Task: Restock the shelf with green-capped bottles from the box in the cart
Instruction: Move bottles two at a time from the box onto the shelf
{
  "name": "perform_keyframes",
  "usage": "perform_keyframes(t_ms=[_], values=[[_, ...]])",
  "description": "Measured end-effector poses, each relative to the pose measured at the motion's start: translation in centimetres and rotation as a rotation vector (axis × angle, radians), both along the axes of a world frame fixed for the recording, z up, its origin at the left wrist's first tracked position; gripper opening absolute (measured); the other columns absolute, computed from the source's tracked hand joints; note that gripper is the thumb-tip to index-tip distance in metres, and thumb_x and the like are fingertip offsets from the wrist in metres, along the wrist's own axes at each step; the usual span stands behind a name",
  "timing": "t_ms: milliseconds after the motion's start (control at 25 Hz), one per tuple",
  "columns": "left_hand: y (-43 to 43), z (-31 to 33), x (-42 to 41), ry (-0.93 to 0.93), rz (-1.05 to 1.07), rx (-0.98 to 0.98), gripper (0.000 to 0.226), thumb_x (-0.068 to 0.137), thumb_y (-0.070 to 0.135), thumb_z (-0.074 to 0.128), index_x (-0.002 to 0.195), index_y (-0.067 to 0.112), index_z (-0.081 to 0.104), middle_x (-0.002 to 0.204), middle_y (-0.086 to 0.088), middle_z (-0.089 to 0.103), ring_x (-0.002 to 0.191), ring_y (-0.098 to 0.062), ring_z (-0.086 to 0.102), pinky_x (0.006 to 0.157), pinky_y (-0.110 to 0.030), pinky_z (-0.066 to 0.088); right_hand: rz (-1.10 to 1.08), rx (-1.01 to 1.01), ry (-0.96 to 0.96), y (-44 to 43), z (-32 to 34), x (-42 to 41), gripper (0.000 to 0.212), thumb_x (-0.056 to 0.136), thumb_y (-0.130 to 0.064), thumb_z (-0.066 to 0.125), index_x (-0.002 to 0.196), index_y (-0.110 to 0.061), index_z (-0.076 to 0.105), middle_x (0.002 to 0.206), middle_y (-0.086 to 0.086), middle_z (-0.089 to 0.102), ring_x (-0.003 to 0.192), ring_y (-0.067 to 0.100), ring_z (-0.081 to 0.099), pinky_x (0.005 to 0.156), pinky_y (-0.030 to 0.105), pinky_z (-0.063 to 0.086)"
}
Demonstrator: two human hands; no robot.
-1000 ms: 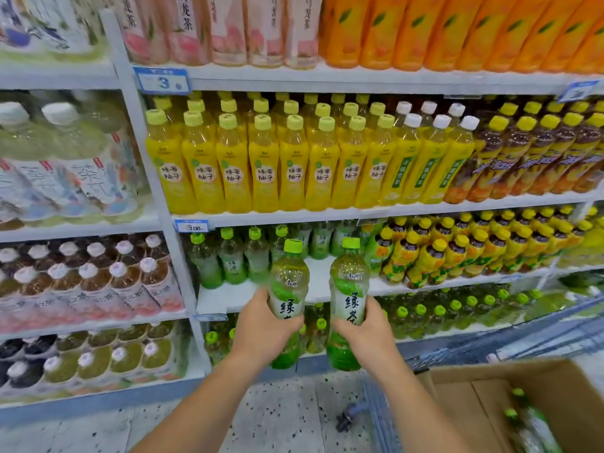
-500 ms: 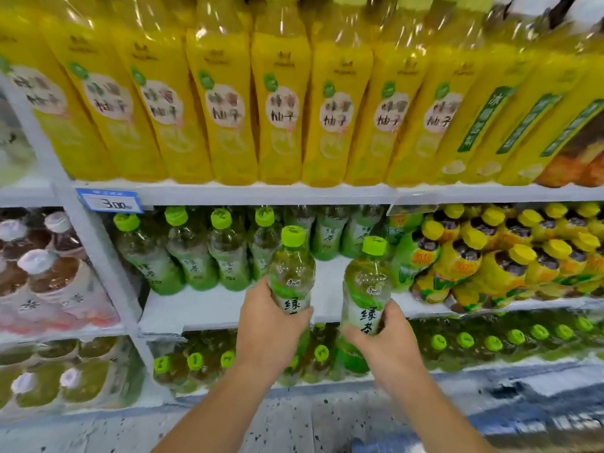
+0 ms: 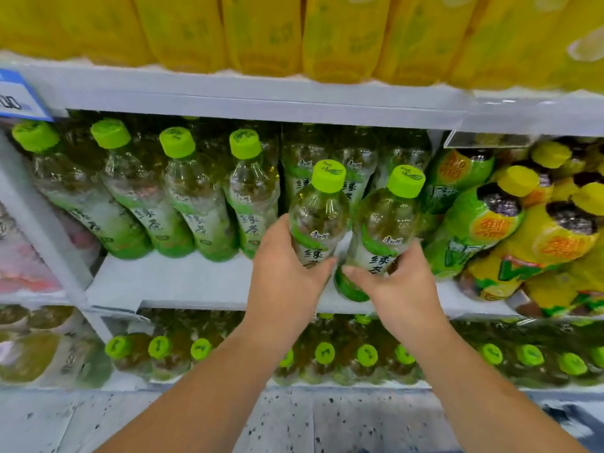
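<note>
Head view: left hand point(image 3: 283, 284) around left green-capped bottle point(image 3: 318, 217), right hand point(image 3: 400, 291) around right bottle point(image 3: 387, 223).

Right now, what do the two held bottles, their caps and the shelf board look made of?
Left bottle and right bottle: clear glossy plastic, likely; liquid shows through. Caps: opaque green plastic, dull sheen. Shelf board: white, smooth; probably painted metal.

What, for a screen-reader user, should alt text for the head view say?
A left hand grips the left bottle and a right hand the right bottle, both green-capped, side by side at the front of a white shelf. Matching bottles stand behind; yellow bottles fill the shelf above.
</note>
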State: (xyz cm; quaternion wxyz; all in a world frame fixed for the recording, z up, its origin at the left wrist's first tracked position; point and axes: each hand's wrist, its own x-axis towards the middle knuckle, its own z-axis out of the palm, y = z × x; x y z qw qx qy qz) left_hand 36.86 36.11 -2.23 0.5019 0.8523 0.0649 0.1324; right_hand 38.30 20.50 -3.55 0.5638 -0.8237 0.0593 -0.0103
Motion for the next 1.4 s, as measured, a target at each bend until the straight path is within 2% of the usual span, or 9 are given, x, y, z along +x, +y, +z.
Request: perform_keyframes(t_ms=[160, 240, 320, 520, 640, 920, 1080, 1240, 1400], values=[[0.3, -2.1, -0.2, 0.092, 0.002, 0.079, 0.047, 0.078, 0.029, 0.084, 0.113, 0.037, 0.053, 0.110, 0.014, 0.058, 0.103, -0.001, 0.054, 0.081, -0.008, 0.041, 0.069, -0.016, 0.010, -0.5, -0.8, 0.0, 0.058, 0.075, -0.021, 0.087, 0.111, -0.043, 0.048, 0.110, -0.029, 0.061, 0.101, -0.021, 0.055, 0.080, 0.003, 0.043], [0.5, -3.4, -0.8, 0.167, 0.025, 0.147, 0.051, 0.081, 0.033, 0.081, 0.126, 0.026, 0.058, 0.118, 0.010, 0.054, 0.107, -0.003, 0.050, 0.089, -0.012, 0.041, 0.108, -0.053, 0.035, -1.1, -1.5, -0.5, 0.057, 0.078, -0.025, 0.084, 0.121, -0.038, 0.049, 0.115, -0.026, 0.061, 0.104, -0.015, 0.056, 0.085, 0.006, 0.042], [0.9, -4.3, -1.1, 0.188, 0.038, 0.157, 0.056, 0.083, 0.036, 0.079, 0.133, 0.024, 0.058, 0.122, 0.008, 0.053, 0.109, -0.007, 0.052, 0.096, -0.019, 0.044, 0.118, -0.094, 0.061, -1.5, -2.2, -0.9, 0.051, 0.080, -0.026, 0.082, 0.117, -0.039, 0.050, 0.112, -0.024, 0.061, 0.101, -0.011, 0.056, 0.091, 0.016, 0.043], [1.1, -5.1, -0.7, 0.186, 0.176, 0.157, 0.058, 0.083, 0.044, 0.077, 0.131, 0.017, 0.060, 0.115, 0.008, 0.056, 0.094, -0.008, 0.058, 0.082, -0.020, 0.044, 0.097, -0.113, 0.032, -1.3, -3.5, -0.1, 0.046, 0.082, -0.023, 0.080, 0.109, -0.044, 0.050, 0.098, -0.036, 0.057, 0.089, -0.030, 0.050, 0.073, -0.003, 0.038], [0.9, -5.3, -0.5, 0.185, 0.167, 0.235, 0.055, 0.084, 0.053, 0.072, 0.127, 0.020, 0.061, 0.115, 0.006, 0.057, 0.091, -0.011, 0.060, 0.078, -0.021, 0.044, 0.104, -0.114, 0.010, -1.0, -3.9, 1.1, 0.046, 0.082, -0.023, 0.080, 0.111, -0.046, 0.052, 0.101, -0.035, 0.061, 0.096, -0.023, 0.054, 0.078, 0.002, 0.039], [0.8, -5.1, 0.6, 0.169, 0.181, 0.400, 0.041, 0.086, 0.060, 0.064, 0.096, 0.020, 0.060, 0.088, 0.006, 0.055, 0.081, -0.013, 0.052, 0.064, -0.024, 0.035, 0.120, -0.072, -0.016, -0.7, -5.0, 2.9, 0.045, 0.082, -0.021, 0.080, 0.118, -0.037, 0.058, 0.107, -0.029, 0.064, 0.101, -0.014, 0.059, 0.084, 0.004, 0.041], [1.1, -5.2, 1.6, 0.185, 0.186, 0.400, 0.048, 0.083, 0.062, 0.067, 0.101, 0.018, 0.063, 0.089, 0.004, 0.066, 0.085, -0.018, 0.062, 0.067, -0.029, 0.045, 0.102, -0.031, -0.040, -0.4, -6.0, 3.1, 0.048, 0.082, -0.022, 0.080, 0.125, -0.031, 0.060, 0.110, -0.027, 0.063, 0.109, -0.006, 0.059, 0.090, 0.007, 0.041], [1.2, -5.2, 2.0, 0.185, 0.172, 0.405, 0.053, 0.082, 0.059, 0.069, 0.107, 0.013, 0.063, 0.085, 0.002, 0.067, 0.084, -0.022, 0.064, 0.072, -0.035, 0.051, 0.062, 0.002, -0.057, 0.0, -7.1, 3.1, 0.052, 0.083, -0.028, 0.079, 0.130, -0.034, 0.058, 0.120, -0.021, 0.065, 0.118, 0.002, 0.059, 0.100, 0.022, 0.045], [1.3, -5.3, 2.4, 0.161, 0.170, 0.401, 0.054, 0.082, 0.059, 0.069, 0.107, 0.012, 0.062, 0.081, 0.005, 0.063, 0.076, -0.018, 0.058, 0.067, -0.031, 0.046, 0.029, -0.023, -0.113, 0.4, -7.3, 3.1, 0.050, 0.082, -0.034, 0.079, 0.128, -0.033, 0.061, 0.112, -0.028, 0.066, 0.110, -0.009, 0.059, 0.090, 0.008, 0.042]])
